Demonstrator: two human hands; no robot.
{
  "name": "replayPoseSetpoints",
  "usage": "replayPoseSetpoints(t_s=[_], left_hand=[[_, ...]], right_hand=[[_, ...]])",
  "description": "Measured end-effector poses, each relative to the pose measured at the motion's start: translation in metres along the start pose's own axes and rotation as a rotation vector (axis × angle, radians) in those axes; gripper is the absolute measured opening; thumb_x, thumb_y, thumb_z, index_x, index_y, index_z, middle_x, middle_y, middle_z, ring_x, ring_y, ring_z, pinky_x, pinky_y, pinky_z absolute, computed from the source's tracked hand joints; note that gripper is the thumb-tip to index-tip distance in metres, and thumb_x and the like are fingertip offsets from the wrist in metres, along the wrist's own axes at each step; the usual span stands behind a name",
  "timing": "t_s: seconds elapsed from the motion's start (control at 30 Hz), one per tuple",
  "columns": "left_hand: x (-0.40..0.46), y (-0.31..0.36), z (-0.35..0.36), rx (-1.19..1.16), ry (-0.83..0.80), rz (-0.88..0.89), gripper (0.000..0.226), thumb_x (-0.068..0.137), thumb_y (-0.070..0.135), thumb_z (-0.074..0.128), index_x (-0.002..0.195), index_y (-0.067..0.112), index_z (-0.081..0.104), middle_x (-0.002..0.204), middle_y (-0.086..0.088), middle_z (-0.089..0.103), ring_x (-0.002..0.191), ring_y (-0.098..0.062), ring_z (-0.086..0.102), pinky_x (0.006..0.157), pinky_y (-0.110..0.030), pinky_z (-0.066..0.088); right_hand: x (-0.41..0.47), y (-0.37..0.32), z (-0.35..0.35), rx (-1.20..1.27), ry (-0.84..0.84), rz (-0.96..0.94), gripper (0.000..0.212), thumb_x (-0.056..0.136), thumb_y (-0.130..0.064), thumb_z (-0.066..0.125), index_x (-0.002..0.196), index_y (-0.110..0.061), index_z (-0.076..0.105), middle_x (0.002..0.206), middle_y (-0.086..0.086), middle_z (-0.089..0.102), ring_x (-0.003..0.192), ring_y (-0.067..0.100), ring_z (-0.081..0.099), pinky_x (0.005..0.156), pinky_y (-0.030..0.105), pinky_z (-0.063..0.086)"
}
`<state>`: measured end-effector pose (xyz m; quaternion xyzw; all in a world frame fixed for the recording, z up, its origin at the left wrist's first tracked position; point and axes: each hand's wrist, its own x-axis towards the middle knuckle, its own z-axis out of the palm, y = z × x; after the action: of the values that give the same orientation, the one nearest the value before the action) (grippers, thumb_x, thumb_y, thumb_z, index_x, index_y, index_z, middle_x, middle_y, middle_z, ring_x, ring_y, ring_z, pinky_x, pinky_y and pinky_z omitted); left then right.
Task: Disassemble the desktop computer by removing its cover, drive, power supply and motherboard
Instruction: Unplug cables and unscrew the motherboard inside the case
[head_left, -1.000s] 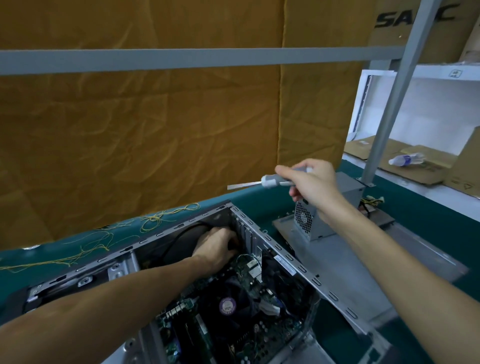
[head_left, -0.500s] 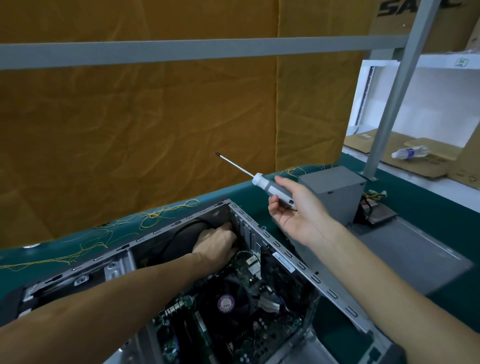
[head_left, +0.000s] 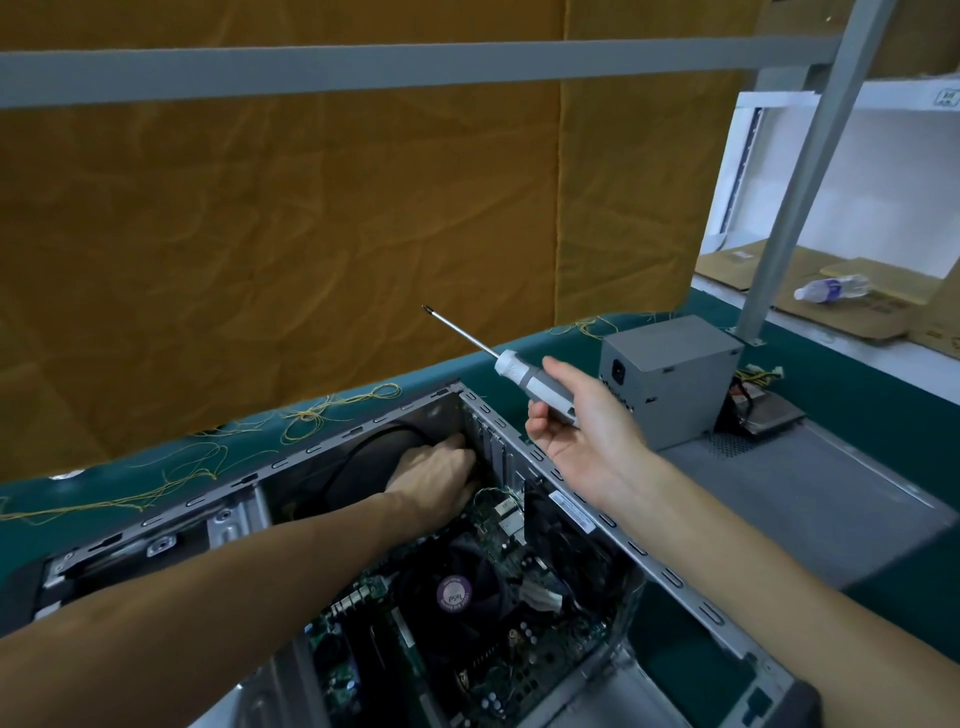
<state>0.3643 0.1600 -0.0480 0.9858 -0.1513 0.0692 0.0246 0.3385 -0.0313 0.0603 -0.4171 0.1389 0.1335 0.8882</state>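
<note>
The open grey metal desktop computer case (head_left: 524, 519) lies on its side on the green-covered desk (head_left: 857, 395), its long axis running from the near edge away toward the orange cloth backdrop (head_left: 311, 234), open side up. Inside it the green motherboard (head_left: 498, 613) is in place, a black cooler fan with a purple label (head_left: 453, 592) on top. The left hand (head_left: 434, 480) reaches into the far end of the case, fingers curled down out of sight; whether it grips anything I cannot tell. The right hand (head_left: 582, 421) is raised above the case rim, palm up, fingers curled round the handle of a white-and-grey screwdriver (head_left: 511, 366) whose shaft points up and away to the left. Just beyond, the grey box-shaped power supply (head_left: 670, 379) stands on the flat grey cover panel (head_left: 789, 499), already out. As I judge it, the risks are the tip slipping and scratching the board, or a dropped screw vanishing among the components while the left hand works blind.
</note>
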Motion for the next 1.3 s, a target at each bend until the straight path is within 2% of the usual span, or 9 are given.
replayPoseSetpoints(t_s=[0.17,0.4,0.6,0.83,1.07,1.3], left_hand=[[0.001,-0.002,-0.003,-0.115,-0.017,-0.036,0.018,0.089,0.031,0.064,0.103,0.024,0.073,0.112,0.003,0.068,0.102,-0.025,0.066,0.085,-0.036,0.055],[0.001,0.000,0.002,-0.001,0.015,0.002,0.028,0.096,0.040,0.059,0.104,0.014,0.068,0.115,-0.005,0.062,0.101,-0.030,0.065,0.082,-0.040,0.053],[-0.001,-0.001,-0.003,-0.130,0.004,-0.027,0.017,0.089,0.031,0.064,0.102,0.024,0.073,0.111,0.004,0.069,0.101,-0.025,0.066,0.084,-0.034,0.054],[0.000,0.001,0.002,0.053,0.007,0.030,0.029,0.099,0.038,0.056,0.108,0.012,0.065,0.116,-0.008,0.059,0.099,-0.033,0.065,0.081,-0.041,0.051],[0.000,0.000,-0.005,-0.134,-0.023,-0.033,0.018,0.089,0.029,0.064,0.103,0.024,0.072,0.114,0.003,0.068,0.103,-0.025,0.066,0.084,-0.034,0.054],[0.002,0.003,-0.001,0.038,-0.015,0.017,0.029,0.098,0.037,0.058,0.105,0.009,0.066,0.114,-0.010,0.060,0.099,-0.035,0.066,0.081,-0.042,0.051]], right_hand=[[0.000,0.002,0.000,-0.022,0.003,-0.014,0.018,0.090,-0.017,0.076,0.093,-0.001,0.068,0.065,0.007,0.059,0.052,0.013,0.055,0.047,0.024,0.047],[0.000,0.002,-0.002,0.024,-0.007,-0.010,0.018,0.090,-0.016,0.076,0.096,0.000,0.068,0.068,0.008,0.062,0.052,0.013,0.058,0.047,0.024,0.049],[-0.003,0.001,-0.002,0.011,-0.003,-0.012,0.018,0.091,-0.016,0.075,0.097,0.000,0.068,0.077,0.010,0.060,0.054,0.013,0.058,0.050,0.024,0.051],[-0.007,0.000,-0.002,0.093,-0.022,0.002,0.024,0.095,-0.016,0.070,0.107,0.004,0.067,0.074,0.012,0.063,0.054,0.014,0.065,0.053,0.024,0.056],[-0.008,-0.001,-0.002,0.062,-0.040,0.006,0.027,0.095,-0.019,0.070,0.108,0.005,0.070,0.076,0.013,0.068,0.061,0.015,0.067,0.057,0.025,0.058],[-0.011,-0.001,0.001,-0.045,-0.132,-0.049,0.023,0.096,-0.018,0.068,0.103,0.003,0.073,0.075,0.011,0.068,0.060,0.014,0.065,0.055,0.024,0.056]])
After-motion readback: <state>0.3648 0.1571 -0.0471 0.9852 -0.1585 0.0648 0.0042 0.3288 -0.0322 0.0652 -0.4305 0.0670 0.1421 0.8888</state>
